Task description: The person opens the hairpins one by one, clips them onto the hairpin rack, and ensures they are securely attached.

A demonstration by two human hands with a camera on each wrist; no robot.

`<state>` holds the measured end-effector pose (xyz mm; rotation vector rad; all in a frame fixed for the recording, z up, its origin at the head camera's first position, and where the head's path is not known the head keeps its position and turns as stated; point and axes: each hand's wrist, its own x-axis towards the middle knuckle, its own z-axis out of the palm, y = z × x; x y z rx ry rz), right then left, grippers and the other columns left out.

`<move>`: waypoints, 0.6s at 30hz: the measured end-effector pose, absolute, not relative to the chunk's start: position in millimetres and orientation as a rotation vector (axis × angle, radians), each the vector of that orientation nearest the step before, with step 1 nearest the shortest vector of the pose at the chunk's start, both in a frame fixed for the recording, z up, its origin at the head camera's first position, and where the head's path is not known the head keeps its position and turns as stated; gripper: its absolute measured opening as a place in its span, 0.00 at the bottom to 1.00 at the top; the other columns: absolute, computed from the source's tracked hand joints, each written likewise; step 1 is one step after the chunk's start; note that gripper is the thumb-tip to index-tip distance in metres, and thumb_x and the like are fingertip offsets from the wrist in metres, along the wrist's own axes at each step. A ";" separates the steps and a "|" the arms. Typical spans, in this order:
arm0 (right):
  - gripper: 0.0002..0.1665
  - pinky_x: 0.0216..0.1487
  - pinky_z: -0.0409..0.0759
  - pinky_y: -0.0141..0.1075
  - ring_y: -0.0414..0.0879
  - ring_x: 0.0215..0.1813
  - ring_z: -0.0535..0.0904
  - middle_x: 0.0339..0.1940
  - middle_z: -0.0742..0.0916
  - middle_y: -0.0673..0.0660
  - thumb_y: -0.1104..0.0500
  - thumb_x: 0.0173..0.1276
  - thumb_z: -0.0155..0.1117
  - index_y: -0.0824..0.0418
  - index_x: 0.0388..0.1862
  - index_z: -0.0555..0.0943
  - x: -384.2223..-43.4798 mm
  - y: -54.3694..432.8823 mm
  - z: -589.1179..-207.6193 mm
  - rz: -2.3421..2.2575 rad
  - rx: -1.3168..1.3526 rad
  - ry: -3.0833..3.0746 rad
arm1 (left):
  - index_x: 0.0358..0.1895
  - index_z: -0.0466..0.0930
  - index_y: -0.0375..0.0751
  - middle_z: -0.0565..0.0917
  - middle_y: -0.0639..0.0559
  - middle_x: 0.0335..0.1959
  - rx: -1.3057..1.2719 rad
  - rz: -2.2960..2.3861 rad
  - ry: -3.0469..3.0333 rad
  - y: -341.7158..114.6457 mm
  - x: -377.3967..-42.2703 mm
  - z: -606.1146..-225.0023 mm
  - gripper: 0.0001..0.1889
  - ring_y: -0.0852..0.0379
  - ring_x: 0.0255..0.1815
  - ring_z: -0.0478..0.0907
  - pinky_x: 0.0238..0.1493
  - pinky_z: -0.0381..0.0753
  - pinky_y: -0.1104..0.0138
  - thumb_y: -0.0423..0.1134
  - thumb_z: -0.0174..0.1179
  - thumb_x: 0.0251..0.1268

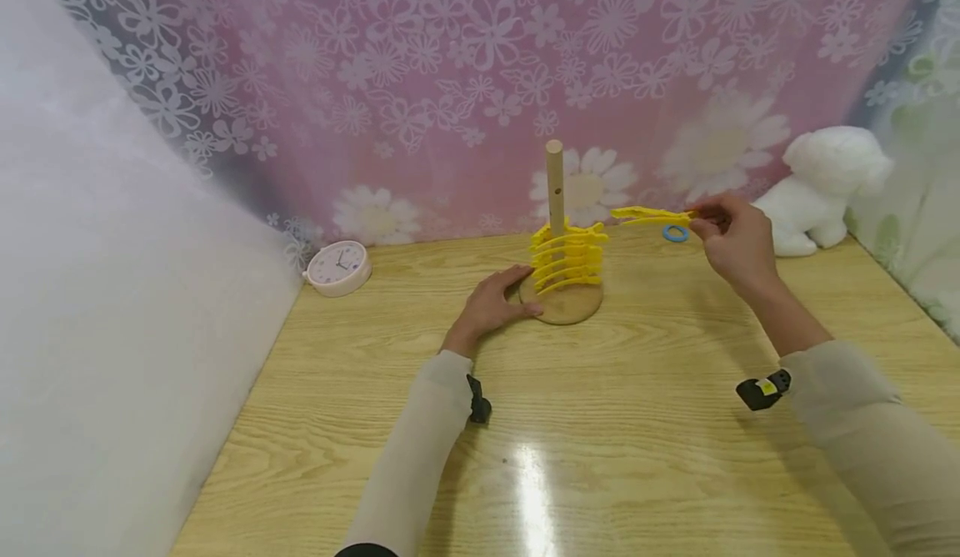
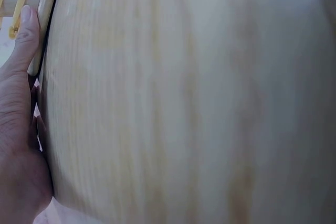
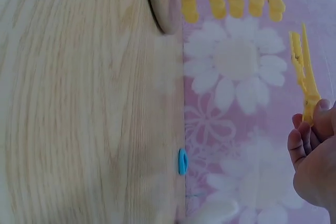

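Near the centre of the head view I see my left hand (image 1: pixel 491 303) lying flat with straight fingers against the round wooden base (image 1: pixel 562 303) of the peg stand (image 1: pixel 555 186), on the table (image 1: pixel 600 424). My right hand (image 1: pixel 735 236), right of centre, pinches one yellow clip (image 1: pixel 648 215) by its end and holds it in the air, beside the peg and above the stack of yellow clips (image 1: pixel 567 257) (five prongs show in the right wrist view). A small blue ring (image 1: pixel 675 233) lies on the table behind the held clip.
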<state>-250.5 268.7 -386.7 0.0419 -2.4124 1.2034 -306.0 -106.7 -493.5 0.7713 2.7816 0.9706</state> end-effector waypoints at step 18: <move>0.08 0.28 0.73 0.21 0.31 0.30 0.77 0.31 0.83 0.37 0.63 0.76 0.66 0.66 0.47 0.88 -264.2 222.7 -373.8 1.292 0.040 -2.267 | 0.82 0.61 0.59 0.61 0.50 0.84 0.769 0.958 2.782 -106.4 -303.7 -490.7 0.43 0.47 0.84 0.54 0.83 0.52 0.49 0.60 0.69 0.67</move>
